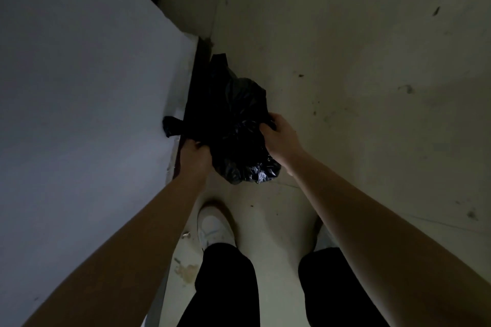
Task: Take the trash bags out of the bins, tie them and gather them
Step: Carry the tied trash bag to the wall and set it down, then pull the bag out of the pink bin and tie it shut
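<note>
Though the light was dim, the black trash bag (239, 130) hung clear of any bin, just above the stained floor (372, 61) beside the white wall (79, 87). The left hand (194, 152) and right hand (279, 135) were both clenched on its gathered plastic. No knot showed, so tying probably remained, then gathering.

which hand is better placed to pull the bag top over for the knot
Right, probably. The right hand grips the crinkled black plastic trash bag on its open floor side with room to move, while the left hand pinches bag plastic tight against the white wall.
</note>
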Demonstrator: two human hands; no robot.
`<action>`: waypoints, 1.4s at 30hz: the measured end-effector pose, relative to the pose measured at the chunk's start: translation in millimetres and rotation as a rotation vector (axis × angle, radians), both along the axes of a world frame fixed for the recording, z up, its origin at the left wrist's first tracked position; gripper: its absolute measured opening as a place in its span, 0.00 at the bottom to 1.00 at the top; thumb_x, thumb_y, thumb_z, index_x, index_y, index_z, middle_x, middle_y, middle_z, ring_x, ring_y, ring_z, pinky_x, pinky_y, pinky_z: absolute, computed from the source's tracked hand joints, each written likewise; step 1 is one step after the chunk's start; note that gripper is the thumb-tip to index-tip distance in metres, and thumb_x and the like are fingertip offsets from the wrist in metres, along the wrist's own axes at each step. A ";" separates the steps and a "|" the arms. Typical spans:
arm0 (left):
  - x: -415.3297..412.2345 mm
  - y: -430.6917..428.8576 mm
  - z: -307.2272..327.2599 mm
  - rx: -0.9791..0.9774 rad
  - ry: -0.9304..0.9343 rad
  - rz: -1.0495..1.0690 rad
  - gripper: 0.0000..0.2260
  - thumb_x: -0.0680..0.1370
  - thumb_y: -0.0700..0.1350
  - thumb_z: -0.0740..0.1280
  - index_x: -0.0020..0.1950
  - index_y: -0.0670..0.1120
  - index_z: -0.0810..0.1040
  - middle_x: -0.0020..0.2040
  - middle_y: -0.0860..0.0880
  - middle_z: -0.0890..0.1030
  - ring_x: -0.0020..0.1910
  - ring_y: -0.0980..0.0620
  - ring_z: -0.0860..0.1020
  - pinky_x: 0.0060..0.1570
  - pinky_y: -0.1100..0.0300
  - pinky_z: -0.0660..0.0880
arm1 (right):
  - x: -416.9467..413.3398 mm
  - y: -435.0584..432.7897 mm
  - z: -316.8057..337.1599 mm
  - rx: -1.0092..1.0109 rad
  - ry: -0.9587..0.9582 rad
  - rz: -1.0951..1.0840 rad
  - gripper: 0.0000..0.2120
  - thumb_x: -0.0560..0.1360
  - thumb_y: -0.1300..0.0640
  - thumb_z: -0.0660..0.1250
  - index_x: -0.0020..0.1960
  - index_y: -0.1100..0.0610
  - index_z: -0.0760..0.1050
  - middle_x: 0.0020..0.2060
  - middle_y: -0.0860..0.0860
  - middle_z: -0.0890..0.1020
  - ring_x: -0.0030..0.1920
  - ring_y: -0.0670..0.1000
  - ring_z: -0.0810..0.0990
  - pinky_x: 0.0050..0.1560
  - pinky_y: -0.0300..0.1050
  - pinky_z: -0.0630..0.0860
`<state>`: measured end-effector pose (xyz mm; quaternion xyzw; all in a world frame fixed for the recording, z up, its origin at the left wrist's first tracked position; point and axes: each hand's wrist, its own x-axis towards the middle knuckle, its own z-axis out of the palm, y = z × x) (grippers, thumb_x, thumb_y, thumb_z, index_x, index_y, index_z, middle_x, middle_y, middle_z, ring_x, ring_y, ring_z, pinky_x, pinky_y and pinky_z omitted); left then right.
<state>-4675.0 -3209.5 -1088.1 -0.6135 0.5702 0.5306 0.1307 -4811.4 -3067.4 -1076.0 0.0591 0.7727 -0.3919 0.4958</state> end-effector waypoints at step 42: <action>-267.8 208.3 1108.9 -1.680 1.367 -1.074 0.28 0.84 0.59 0.51 0.79 0.45 0.61 0.80 0.39 0.58 0.78 0.38 0.59 0.73 0.37 0.59 | -106.8 343.0 1092.4 0.683 1.966 -0.231 0.29 0.83 0.41 0.52 0.79 0.54 0.57 0.79 0.60 0.57 0.78 0.61 0.58 0.77 0.58 0.52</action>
